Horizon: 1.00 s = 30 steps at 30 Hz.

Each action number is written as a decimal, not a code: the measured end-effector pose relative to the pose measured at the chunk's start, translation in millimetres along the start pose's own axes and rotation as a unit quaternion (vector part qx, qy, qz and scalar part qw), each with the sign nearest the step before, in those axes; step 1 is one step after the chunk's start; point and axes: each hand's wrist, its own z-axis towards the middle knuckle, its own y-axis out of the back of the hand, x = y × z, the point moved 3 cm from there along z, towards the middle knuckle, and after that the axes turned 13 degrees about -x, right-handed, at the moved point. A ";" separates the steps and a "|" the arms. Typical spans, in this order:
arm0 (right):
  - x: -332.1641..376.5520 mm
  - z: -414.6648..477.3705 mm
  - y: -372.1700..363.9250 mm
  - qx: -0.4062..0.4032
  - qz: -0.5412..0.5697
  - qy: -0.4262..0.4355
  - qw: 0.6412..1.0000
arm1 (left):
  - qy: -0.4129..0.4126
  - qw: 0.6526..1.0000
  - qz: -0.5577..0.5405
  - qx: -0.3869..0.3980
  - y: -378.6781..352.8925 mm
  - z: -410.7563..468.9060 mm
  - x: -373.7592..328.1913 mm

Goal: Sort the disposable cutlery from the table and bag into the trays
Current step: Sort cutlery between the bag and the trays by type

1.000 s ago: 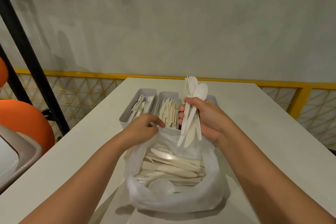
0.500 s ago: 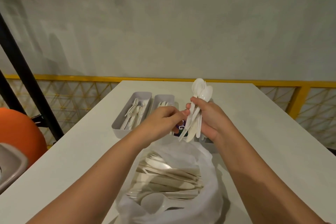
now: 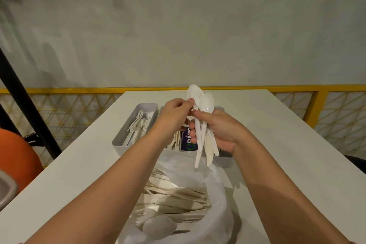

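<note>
- your right hand [image 3: 223, 132] hung above the far edge of the plastic bag [image 3: 219, 184]. its fingers were curled tight round a bundle of white cutlery [image 3: 200, 138], with the thumb laid across the front.
- the bundle stood nearly upright, its handles pointing down at the bag's mouth. a spoon [image 3: 208, 104] and a fork [image 3: 195, 93] showed at the top.
- your left hand [image 3: 174, 117] was also above the bag's far edge. it pinched the fork near its neck between thumb and forefinger, and the other fingers were curled in.
- the bag lay open on the white table [image 3: 297, 144], on the side nearest you, with a heap of pale loose cutlery [image 3: 174, 198] inside it.
- beyond the bag stood grey trays side by side.
  - the left tray [image 3: 146, 106], beyond the bag and to its left, held white forks [image 3: 136, 128].
  - the middle tray was mostly hidden behind your hands. pale pieces [image 3: 176, 140] and a dark blue label [image 3: 189, 142] showed there.
  - only a corner of the right tray [image 3: 225, 159] showed, just past the bag's far right edge, and you could not tell its contents.
- far to the left of the bag, off the table, sat an orange rounded object [image 3: 17, 152].
- a yellow railing [image 3: 316, 103] ran well beyond the bag, past the table.
</note>
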 end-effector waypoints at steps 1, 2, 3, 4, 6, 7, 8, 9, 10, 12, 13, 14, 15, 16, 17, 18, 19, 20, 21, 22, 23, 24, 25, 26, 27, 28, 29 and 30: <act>-0.6 0.1 -0.3 0.002 -0.003 -0.004 1.000 | -0.009 1.000 0.004 -0.004 -0.5 1.0 -1.1; -1.1 0.3 -0.3 0.005 -0.006 -0.007 1.000 | -0.017 1.000 0.007 -0.008 -0.9 1.7 -1.7; -1.2 0.1 -0.4 0.009 -0.011 -0.008 1.000 | -0.023 1.000 0.007 -0.014 -1.0 2.3 -2.1; -1.2 -0.2 -0.3 0.012 -0.016 -0.008 1.000 | -0.027 0.999 0.000 -0.025 -0.5 3.0 -2.3; -0.5 -1.7 -0.6 0.016 -0.026 -0.006 1.000 | -0.022 0.997 -0.038 -0.059 2.4 4.7 -3.0; 0.0 -2.5 -0.5 0.015 -0.030 -0.006 0.999 | -0.013 0.994 -0.069 -0.079 4.4 5.5 -3.8; 0.3 -3.0 0.1 0.012 -0.034 -0.005 0.999 | -0.002 0.990 -0.104 -0.097 6.6 6.0 -4.9; 0.4 -3.1 0.9 0.007 -0.041 -0.006 0.999 | 0.010 0.984 -0.136 -0.113 9.4 6.5 -5.8; 0.3 -2.7 1.7 0.003 -0.048 -0.006 0.999 | 0.021 0.978 -0.164 -0.128 12.4 7.5 -6.9; -0.5 -1.1 3.4 -0.005 -0.057 -0.011 0.998 | 0.039 0.965 -0.212 -0.148 18.0 10.1 -8.2; -1.2 0.1 4.3 -0.009 -0.054 -0.016 0.998 | 0.050 0.959 -0.234 -0.152 20.1 11.3 -8.7; -2.2 1.5 5.0 -0.013 -0.048 -0.022 0.999 | 0.062 0.954 -0.252 -0.152 21.5 12.1 -8.9; -3.2 2.5 5.4 -0.014 -0.042 -0.027 0.999 | 0.072 0.951 -0.264 -0.143 21.1 12.3 -9.5; -4.1 3.1 5.5 -0.012 -0.037 -0.029 0.999 | 0.078 0.952 -0.268 -0.124 19.0 11.8 -10.4; -4.9 3.5 5.5 -0.011 -0.032 -0.029 0.999 | 0.076 0.957 -0.264 -0.097 15.5 10.4 -11.5; -5.2 4.0 5.3 -0.013 -0.027 -0.027 0.999 | 0.070 0.962 -0.253 -0.068 11.7 8.3 -13.1; -4.8 4.3 5.3 -0.019 -0.018 -0.024 0.999 | 0.061 0.969 -0.237 -0.039 7.8 5.8 -14.6; -4.0 4.9 5.4 -0.027 -0.007 -0.019 0.999 | 0.051 0.975 -0.217 -0.016 4.4 3.2 -15.8; -2.7 5.5 6.2 -0.038 0.003 -0.013 0.999 | 0.040 0.980 -0.196 0.002 1.0 0.2 -16.3; -1.3 6.0 6.9 -0.049 0.009 -0.010 0.999 | 0.033 0.984 -0.177 0.015 -2.6 -3.1 -16.3; -0.1 6.2 7.5 -0.056 0.008 -0.008 0.998 | 0.031 0.986 -0.163 0.024 -6.2 -5.7 -15.1; 0.6 6.5 7.5 -0.059 -0.002 -0.007 0.998 | 0.031 0.987 -0.154 0.030 -9.3 -8.4 -13.9; 1.1 6.6 7.5 -0.061 -0.017 -0.005 0.998 | 0.028 0.988 -0.150 0.032 -12.3 -10.3 -12.6; 1.0 6.6 7.6 -0.064 -0.033 -0.005 0.997 | 0.017 0.989 -0.146 0.034 -15.1 -11.5 -11.3; 0.7 6.5 7.9 -0.066 -0.044 -0.007 0.997 | 0.002 0.990 -0.139 0.035 -17.4 -11.6 -10.1; 0.2 6.4 8.2 -0.066 -0.046 -0.013 0.997 | -0.013 0.991 -0.128 0.036 -18.9 -11.7 -9.5; 0.0 6.5 8.2 -0.064 -0.044 -0.018 0.997 | -0.026 0.993 -0.112 0.038 -19.7 -11.5 -9.4; -0.4 7.1 8.5 -0.063 -0.042 -0.021 0.997 | -0.036 0.994 -0.096 0.041 -19.9 -11.7 -9.7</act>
